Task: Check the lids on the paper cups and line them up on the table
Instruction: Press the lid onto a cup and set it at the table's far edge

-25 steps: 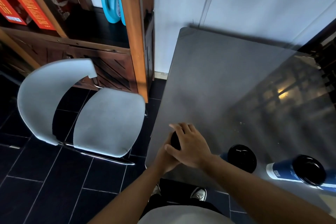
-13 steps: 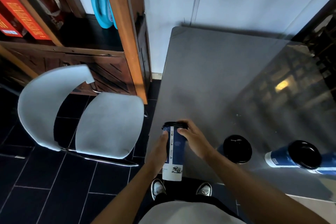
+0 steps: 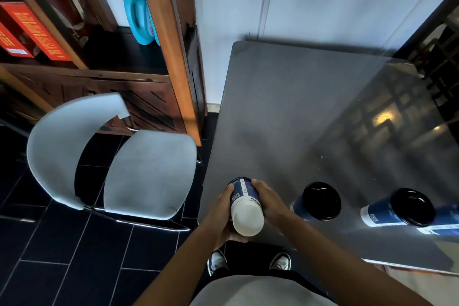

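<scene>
A blue and white paper cup [image 3: 244, 204] is lifted over the near left corner of the grey table [image 3: 285, 107] and tipped so that its white base faces me and its black lid points away. My left hand [image 3: 224, 216] grips it from the left and my right hand [image 3: 269, 202] grips it from the right. Two more blue cups stand upright on the table to the right, one with a black lid [image 3: 321, 201] in the middle and another lidded cup [image 3: 397, 210] further right.
A white chair [image 3: 111, 159] stands on the dark tiled floor left of the table. Behind it is a wooden shelf [image 3: 171, 40] with a blue bottle [image 3: 137, 11] and red boxes [image 3: 32, 30]. A white wall runs behind the table.
The cup went from standing under my hands on the table to lifted and tilted, its base now turned toward me. The view shifted slightly.
</scene>
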{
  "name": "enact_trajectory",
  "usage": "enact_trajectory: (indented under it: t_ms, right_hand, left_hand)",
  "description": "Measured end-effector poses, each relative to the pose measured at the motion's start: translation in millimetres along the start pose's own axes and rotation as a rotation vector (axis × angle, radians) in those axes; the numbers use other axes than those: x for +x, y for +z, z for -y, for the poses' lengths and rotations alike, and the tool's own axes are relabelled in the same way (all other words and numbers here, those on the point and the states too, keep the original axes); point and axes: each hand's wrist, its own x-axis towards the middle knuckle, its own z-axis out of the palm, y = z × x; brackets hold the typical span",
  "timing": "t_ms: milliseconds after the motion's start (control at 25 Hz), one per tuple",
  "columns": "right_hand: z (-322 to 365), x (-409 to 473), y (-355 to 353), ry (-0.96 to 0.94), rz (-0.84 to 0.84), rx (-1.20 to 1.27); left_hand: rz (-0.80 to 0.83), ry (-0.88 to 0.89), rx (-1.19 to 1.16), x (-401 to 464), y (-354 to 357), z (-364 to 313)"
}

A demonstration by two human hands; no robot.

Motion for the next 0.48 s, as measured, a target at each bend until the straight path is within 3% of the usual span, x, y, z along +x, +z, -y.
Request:
enact_trajectory:
  t_ms: [280, 400, 480]
  right_hand:
    - [1.5, -5.7, 4.5, -0.007, -0.034, -0.077]
    - [0.5, -5.8, 5.4, -0.020, -0.021, -0.070]
    - [-0.7, -3.1, 5.4, -0.013, -0.030, -0.070]
  left_hand:
    - [-0.092, -0.061, 0.155, -13.0, 3.1, -8.0]
    - [-0.197, 0.036, 0.332, -12.8, 0.7, -12.0]
    - [-0.179, 0.068, 0.359, -14.5, 1.7, -14.6]
